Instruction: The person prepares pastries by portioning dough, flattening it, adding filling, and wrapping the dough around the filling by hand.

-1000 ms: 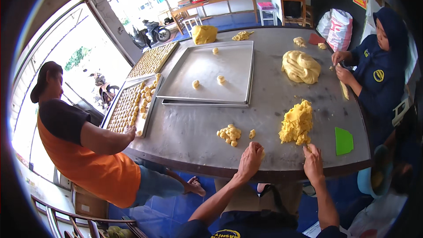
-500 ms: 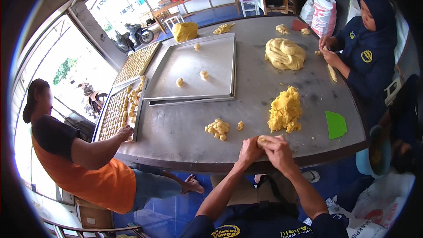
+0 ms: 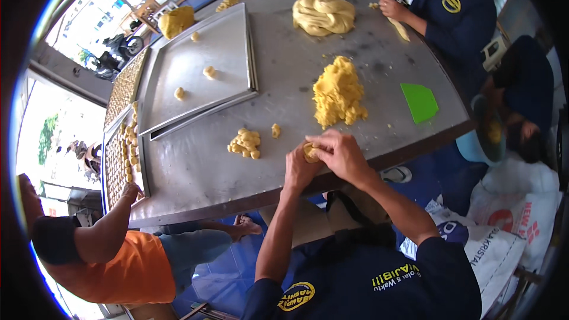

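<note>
Above the table's near edge, my left hand (image 3: 299,169) is closed around a small piece of pale dough (image 3: 310,153). Thumb and fingers of my right hand (image 3: 341,154) press on that same piece from the right. Just beyond my hands is a crumbly yellow mound (image 3: 339,92). To their left lie a cluster of small dough pieces (image 3: 244,142) and one separate dough lump (image 3: 275,131). Part of the held dough is hidden by my fingers.
Stacked metal trays (image 3: 201,65) carry three dough balls. A big dough mass (image 3: 323,14) and a green scraper (image 3: 419,103) lie on the steel table (image 3: 272,172). One co-worker (image 3: 106,255) reaches over a filled tray at left; another (image 3: 450,24) handles dough at far right.
The view has swung right and down, so the table things appear further left and higher. In my hands, the dough piece now shows flatter and rounder between the fingers.
</note>
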The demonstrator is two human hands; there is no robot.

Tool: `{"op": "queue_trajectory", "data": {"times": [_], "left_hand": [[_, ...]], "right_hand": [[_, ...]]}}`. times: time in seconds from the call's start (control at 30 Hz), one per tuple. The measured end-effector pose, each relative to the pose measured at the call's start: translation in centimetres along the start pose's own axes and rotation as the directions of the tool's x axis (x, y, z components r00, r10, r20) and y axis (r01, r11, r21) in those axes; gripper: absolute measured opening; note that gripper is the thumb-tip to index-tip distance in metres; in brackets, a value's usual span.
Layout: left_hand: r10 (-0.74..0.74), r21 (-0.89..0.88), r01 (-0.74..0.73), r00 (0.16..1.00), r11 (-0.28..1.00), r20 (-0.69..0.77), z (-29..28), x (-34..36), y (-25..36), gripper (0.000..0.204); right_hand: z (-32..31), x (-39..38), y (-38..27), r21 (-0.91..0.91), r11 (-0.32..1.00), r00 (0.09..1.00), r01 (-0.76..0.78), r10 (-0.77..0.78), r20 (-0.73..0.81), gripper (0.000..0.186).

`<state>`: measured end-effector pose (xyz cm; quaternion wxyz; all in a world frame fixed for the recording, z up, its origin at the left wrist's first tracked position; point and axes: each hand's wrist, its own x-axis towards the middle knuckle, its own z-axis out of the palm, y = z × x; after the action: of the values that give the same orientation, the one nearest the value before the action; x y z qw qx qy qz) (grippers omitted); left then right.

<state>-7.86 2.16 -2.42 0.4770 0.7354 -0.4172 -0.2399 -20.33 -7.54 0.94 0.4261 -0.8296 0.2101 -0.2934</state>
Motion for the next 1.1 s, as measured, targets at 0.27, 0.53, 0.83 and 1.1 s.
{"op": "queue_trajectory", "data": {"times": [0.27, 0.53, 0.83, 1.1], "left_hand": [[0.184, 0.088, -0.183, 0.983, 0.979, -0.004, 1.3, -0.5, -0.2, 0.024], [0.096, -0.095, -0.115, 0.977, 0.989, -0.188, 1.3, 0.2, -0.6, 0.032], [0.012, -0.197, -0.02, 0.999, 0.98, -0.042, -1.7, -2.1, -1.4, 0.021], [0.319, 0.285, -0.325, 0.945, 0.902, 0.066, -1.8, -1.5, -0.6, 0.015]], "right_hand": [[0.0, 0.4, 2.3, -0.027, 0.97, 0.965, -0.24, 0.241, 0.103, 0.051], [-5.0, 1.1, 7.6, -0.452, 0.883, 0.966, -0.128, 0.008, -0.258, 0.033], [-6.2, -3.5, 7.2, -0.484, 0.874, 0.965, -0.035, -0.097, -0.244, 0.027], [-6.3, 0.7, 8.7, -0.527, 0.849, 0.983, -0.046, -0.055, -0.173, 0.045]]}}
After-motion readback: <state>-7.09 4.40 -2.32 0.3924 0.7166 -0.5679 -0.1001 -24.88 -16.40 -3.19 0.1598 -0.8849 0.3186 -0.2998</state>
